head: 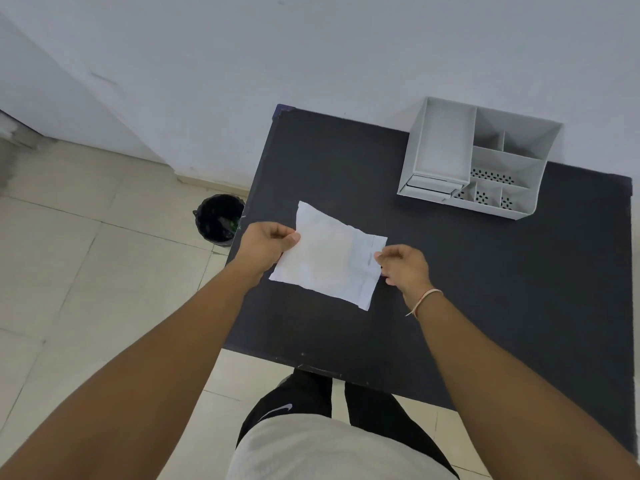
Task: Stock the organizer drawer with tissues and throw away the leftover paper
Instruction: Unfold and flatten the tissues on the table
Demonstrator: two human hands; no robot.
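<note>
A white tissue pack [329, 258] is held just above the black table [502, 289], tilted. My left hand [268, 245] pinches its left edge and my right hand [403, 265] pinches its right edge near a seam. The grey organizer [485, 161] stands at the table's far right against the wall, with a long open tray on its left side, several small compartments on the right and a small drawer [431, 187] at its front left that looks shut.
A black bin [219, 220] with a dark liner stands on the tiled floor by the table's left edge. The white wall runs behind the table. My legs are at the table's near edge.
</note>
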